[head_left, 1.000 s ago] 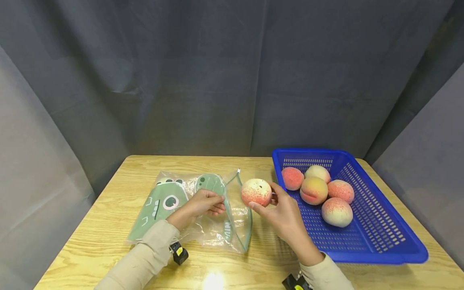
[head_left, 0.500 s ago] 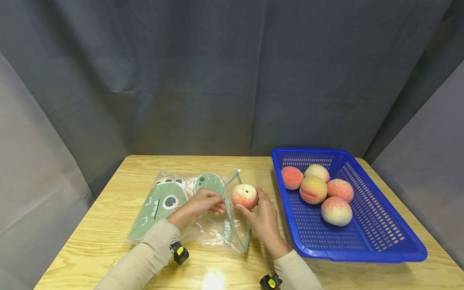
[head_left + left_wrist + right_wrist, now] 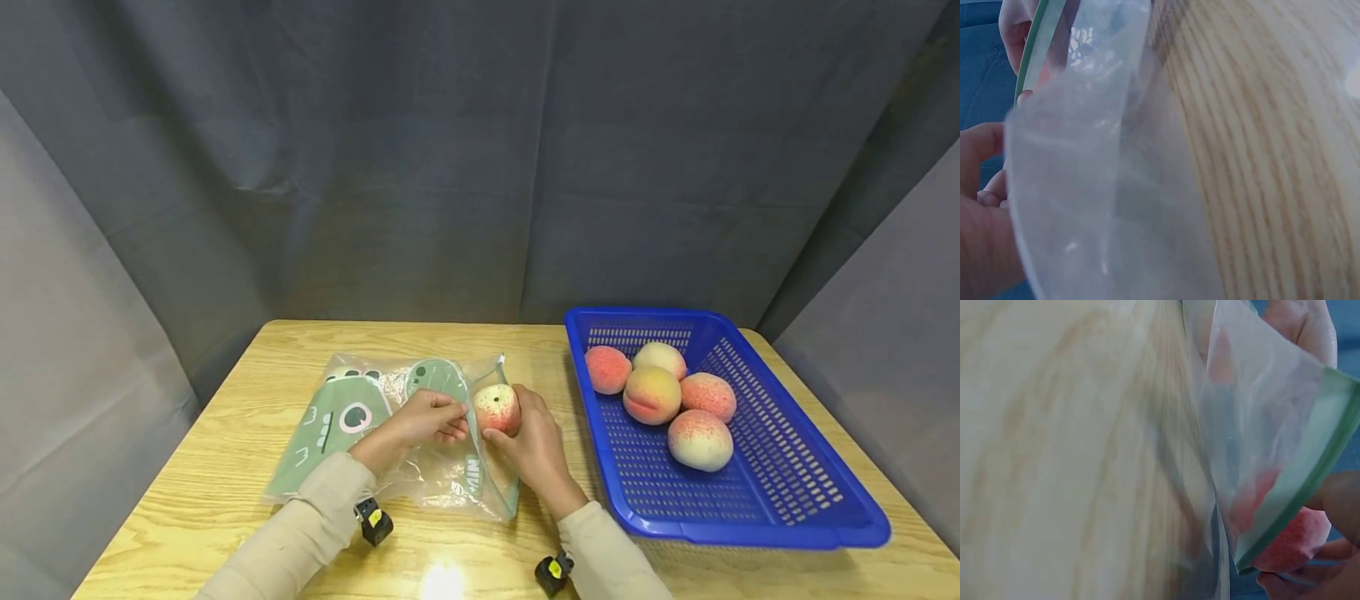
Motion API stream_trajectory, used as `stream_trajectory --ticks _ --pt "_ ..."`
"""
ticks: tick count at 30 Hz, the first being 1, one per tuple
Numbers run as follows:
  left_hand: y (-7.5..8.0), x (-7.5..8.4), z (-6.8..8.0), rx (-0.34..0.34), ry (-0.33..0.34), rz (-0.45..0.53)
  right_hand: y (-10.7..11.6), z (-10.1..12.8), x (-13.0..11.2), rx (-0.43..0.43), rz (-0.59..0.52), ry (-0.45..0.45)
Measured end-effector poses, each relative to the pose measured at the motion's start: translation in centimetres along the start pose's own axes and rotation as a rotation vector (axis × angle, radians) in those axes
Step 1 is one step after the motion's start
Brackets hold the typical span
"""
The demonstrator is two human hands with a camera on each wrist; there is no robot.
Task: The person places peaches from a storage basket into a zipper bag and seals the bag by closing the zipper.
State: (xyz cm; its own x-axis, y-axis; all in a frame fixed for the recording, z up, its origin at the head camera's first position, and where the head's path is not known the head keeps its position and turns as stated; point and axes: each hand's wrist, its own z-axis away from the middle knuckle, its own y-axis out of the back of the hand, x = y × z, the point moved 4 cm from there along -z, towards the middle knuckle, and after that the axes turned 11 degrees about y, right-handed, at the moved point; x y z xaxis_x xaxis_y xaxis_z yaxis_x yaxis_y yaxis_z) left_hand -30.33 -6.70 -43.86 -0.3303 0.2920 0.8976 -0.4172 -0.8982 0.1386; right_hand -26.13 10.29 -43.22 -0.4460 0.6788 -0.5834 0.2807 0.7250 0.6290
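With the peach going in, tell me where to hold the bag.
Pinch the upper lip of the bag at its green zip edge, coming from the left as the left hand does. The mouth faces right toward the peach in the right hand; lifting that lip likely keeps it open.

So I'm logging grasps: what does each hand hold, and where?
The right hand grips a peach around its side; the left hand pinches the plastic bag at its open green-edged mouth.
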Motion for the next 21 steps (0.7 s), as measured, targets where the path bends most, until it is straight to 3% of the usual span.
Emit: stream_trajectory --ticks 10,21 --pt "0.0 0.4 -0.1 0.011 -0.044 0.008 -0.7 -0.5 0.6 -0.059 0.0 0.029" --pt "0.1 1.0 -0.1 -0.005 -0.086 0.02 -0.4 -0.3 1.6 -0.021 -0.229 -0.069"
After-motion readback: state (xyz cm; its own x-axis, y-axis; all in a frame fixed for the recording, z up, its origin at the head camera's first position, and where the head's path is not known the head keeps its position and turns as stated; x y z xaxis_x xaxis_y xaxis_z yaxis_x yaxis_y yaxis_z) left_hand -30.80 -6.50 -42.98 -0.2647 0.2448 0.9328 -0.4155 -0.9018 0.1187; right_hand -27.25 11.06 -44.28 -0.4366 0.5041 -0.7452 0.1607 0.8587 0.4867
